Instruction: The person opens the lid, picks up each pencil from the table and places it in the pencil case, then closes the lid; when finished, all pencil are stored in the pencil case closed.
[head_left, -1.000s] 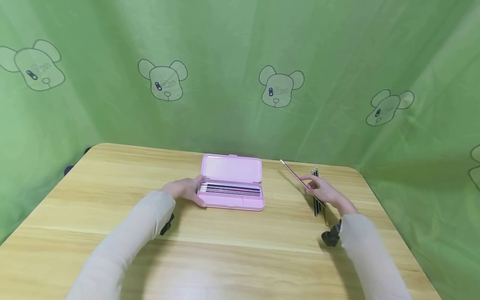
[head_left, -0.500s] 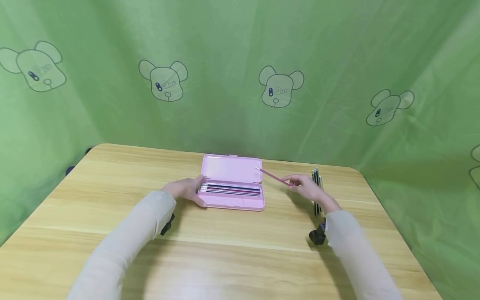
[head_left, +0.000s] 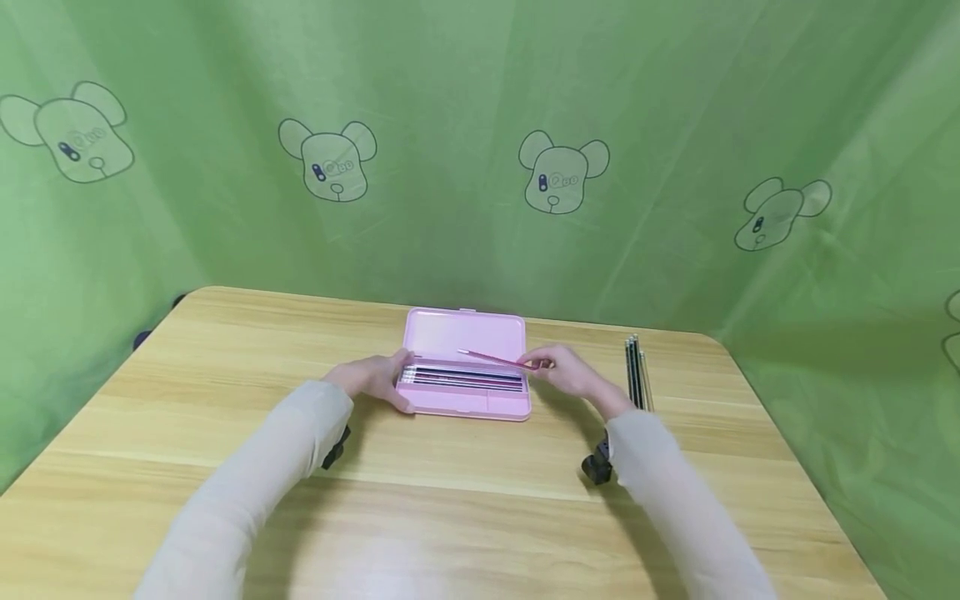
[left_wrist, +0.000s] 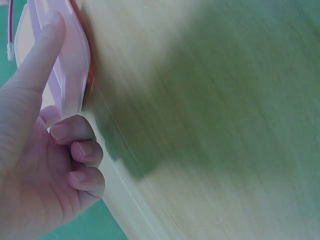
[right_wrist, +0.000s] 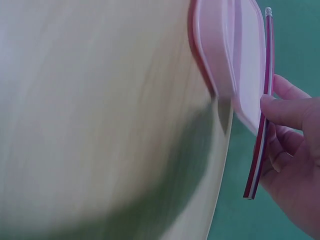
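A pink pencil case point(head_left: 450, 405) lies with its lid raised back near the table's far edge. Several dark and red striped pencils point(head_left: 461, 377) lie side by side in its long rear compartment, white ends to the left. My left hand point(head_left: 372, 379) grips the case's left end; in the left wrist view the thumb point(left_wrist: 42, 55) lies over it and the other fingers are curled. Above the case's right side, my right hand point(head_left: 567, 370) pinches a red striped pencil point(right_wrist: 269, 55) between thumb and fingers, its white tip pointing left over the compartment.
Several dark pencils point(head_left: 636, 375) lie in a bunch on the wooden table point(head_left: 465, 500) to the right, partly hidden behind the right wrist. A green curtain point(head_left: 450, 233) with printed bear heads hangs behind the table's far edge and along its sides.
My right hand has carried the red pencil left from the bunch to over the case, and the pencil now lies flatter. The left hand and case have stayed still.
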